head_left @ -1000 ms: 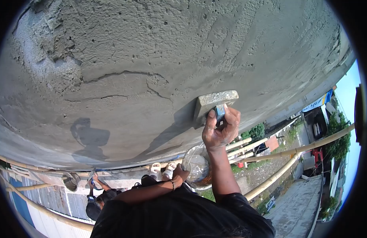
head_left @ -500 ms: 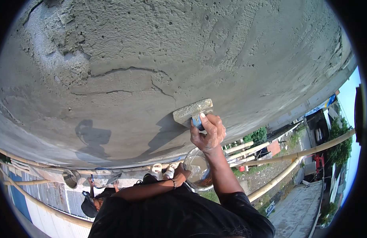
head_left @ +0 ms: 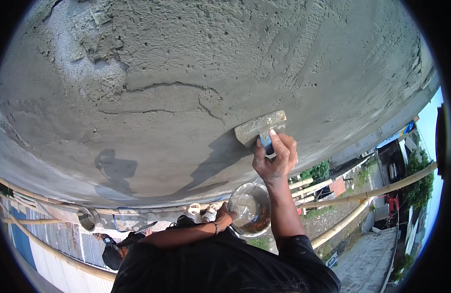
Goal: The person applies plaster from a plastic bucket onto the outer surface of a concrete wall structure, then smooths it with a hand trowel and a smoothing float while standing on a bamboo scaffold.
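Note:
My right hand [head_left: 276, 155] is closed round the blue handle of a wide plastering blade [head_left: 261, 128], whose edge lies against the grey plastered wall [head_left: 186, 132]. Cracks run through the plaster to the left of the blade, and rough plaster covers the wall above. My left hand [head_left: 225, 215] is closed at the rim of a bucket [head_left: 250, 207] holding wet, murky material, below the blade. Its fingertips are partly hidden by the rim.
A co-worker [head_left: 119, 251] in a dark cap is at the lower left, near another bucket [head_left: 88, 219]. Bamboo poles [head_left: 369, 191] cross at the right and lower left. Sandals [head_left: 210, 213] show below the wall. A concrete surface [head_left: 367, 256] lies at the lower right.
My right hand and the blade have moved right and slightly up along the wall. More of the bucket's inside shows. The co-worker's hands and tool have shifted.

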Demonstrator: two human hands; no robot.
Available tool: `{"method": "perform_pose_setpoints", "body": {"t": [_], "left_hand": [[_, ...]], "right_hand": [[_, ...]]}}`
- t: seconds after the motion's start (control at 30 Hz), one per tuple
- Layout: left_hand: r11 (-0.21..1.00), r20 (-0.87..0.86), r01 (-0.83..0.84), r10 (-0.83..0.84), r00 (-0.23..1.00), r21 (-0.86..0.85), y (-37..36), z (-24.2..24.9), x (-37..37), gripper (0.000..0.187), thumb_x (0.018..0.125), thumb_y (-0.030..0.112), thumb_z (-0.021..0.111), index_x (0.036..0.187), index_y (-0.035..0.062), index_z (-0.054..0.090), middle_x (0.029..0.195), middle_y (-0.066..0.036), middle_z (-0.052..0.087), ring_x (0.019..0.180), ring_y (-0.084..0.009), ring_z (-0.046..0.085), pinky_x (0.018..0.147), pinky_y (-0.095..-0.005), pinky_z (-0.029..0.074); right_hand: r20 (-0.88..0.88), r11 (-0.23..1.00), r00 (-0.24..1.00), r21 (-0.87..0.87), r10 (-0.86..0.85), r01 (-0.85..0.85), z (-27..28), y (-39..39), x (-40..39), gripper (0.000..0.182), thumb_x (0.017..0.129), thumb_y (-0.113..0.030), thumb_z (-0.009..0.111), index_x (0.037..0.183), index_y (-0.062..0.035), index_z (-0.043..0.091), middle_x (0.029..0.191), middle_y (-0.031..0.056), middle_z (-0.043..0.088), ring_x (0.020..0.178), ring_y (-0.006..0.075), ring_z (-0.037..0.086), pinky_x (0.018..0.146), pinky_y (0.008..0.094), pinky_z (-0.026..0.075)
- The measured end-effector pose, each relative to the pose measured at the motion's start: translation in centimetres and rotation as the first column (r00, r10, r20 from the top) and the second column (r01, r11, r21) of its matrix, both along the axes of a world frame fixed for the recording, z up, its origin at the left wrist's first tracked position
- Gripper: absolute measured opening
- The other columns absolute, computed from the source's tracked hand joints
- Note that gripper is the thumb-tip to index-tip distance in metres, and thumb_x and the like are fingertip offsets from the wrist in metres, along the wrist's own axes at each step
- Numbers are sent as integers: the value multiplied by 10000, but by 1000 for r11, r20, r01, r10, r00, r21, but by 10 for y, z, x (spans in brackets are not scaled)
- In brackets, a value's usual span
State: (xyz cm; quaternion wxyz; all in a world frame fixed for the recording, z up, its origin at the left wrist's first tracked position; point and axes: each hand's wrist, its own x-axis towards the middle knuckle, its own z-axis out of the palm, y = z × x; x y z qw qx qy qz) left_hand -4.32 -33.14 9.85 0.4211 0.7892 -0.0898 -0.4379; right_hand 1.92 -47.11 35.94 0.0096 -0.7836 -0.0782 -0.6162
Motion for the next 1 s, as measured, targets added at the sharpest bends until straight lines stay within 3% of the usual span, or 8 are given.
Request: {"method": "perform_pose_setpoints", "body": {"t": [0.1,0.17,0.4,0.47,0.57,0.8,0.87,1.0], "left_hand": [[994,-29,-62,60,998,-89,1,-9,-11,601,710,204,673,1224,-48,492,1055,-227,650,968,-313,649,828,-401,514],[996,-118,-67,60,991,-58,1,-8,-11,544,726,188,666,1177,-62,492,979,-218,660,877,-292,667,757,-384,532],[999,-31,-49,49,998,-1,5,-16,-6,567,661,219,650,1157,-36,553,1022,-231,649,973,-339,635,846,-411,496],[999,-42,-41,40,998,-21,8,-10,-5,568,666,218,649,1164,-37,547,1033,-233,648,973,-340,635,840,-410,496],[998,-77,-39,36,996,-49,11,-14,-13,571,675,206,654,1176,-40,535,1045,-232,646,967,-341,634,833,-410,495],[999,-48,-46,46,998,0,11,-4,-6,587,688,188,682,1201,-54,529,1125,-247,641,1038,-354,631,888,-410,490],[1000,-27,-22,23,999,9,11,-7,-2,581,695,183,679,1201,-57,525,1097,-237,648,1007,-342,639,862,-408,501],[1000,-84,-27,26,996,-6,9,-33,-14,550,717,157,662,1206,-50,516,995,-189,658,867,-277,655,737,-382,535]], "right_hand": [[204,966,975,255,-90,35,73,-5,9,270,898,-74,671,1134,8,571,971,135,596,817,202,594,687,284,493],[179,999,984,46,5,-14,103,25,23,308,849,-63,711,1125,-5,587,937,139,611,783,204,602,650,287,500],[-90,993,989,-8,114,-115,-9,22,5,413,755,-114,781,1117,-59,591,860,111,619,612,217,599,526,294,493],[86,989,995,141,-49,36,17,4,6,317,853,-118,713,1107,-23,548,888,129,584,688,177,587,552,278,484],[331,955,943,284,-8,-91,93,-8,21,281,820,-43,728,1067,14,607,907,121,618,726,180,596,577,288,493],[-62,985,984,-20,169,-170,11,27,10,335,811,-102,747,1103,-25,602,876,106,626,650,154,602,510,292,490],[-10,1000,1000,6,29,-29,-9,-2,-1,322,824,-117,737,1100,-34,592,874,119,614,650,174,603,502,289,482],[237,939,968,343,-86,-1,85,-21,5,272,813,-23,712,1062,3,607,893,103,616,745,164,610,531,290,495]]}}
